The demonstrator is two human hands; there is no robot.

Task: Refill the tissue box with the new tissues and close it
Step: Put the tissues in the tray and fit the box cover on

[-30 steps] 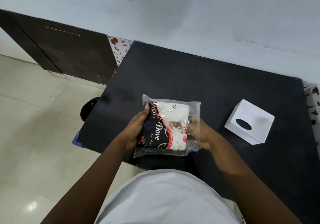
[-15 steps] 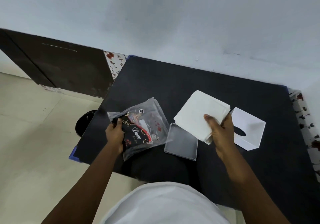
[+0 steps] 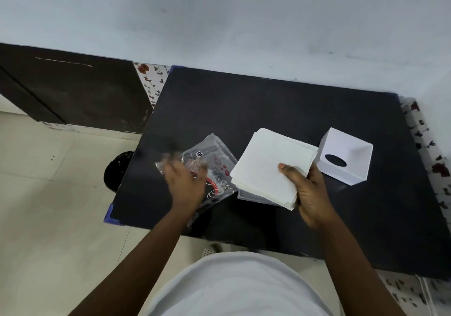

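Right hand point(image 3: 310, 193) grips tissue stack point(image 3: 271, 166), just left of the white tissue box point(image 3: 346, 157). Left hand point(image 3: 185, 183), blurred, fingers on empty wrapper point(image 3: 214, 164); grip unclear. Black worktop point(image 3: 268, 105).

Blk table point(image 3: 268, 110), dark cabinet point(image 3: 73, 91), floor point(image 3: 48, 205)

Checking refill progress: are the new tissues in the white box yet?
Out. The tissue stack is held in the right hand, beside the white box.

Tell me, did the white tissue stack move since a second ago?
Yes. The tissue stack left the wrapper and moved right, toward the tissue box, held in the right hand.
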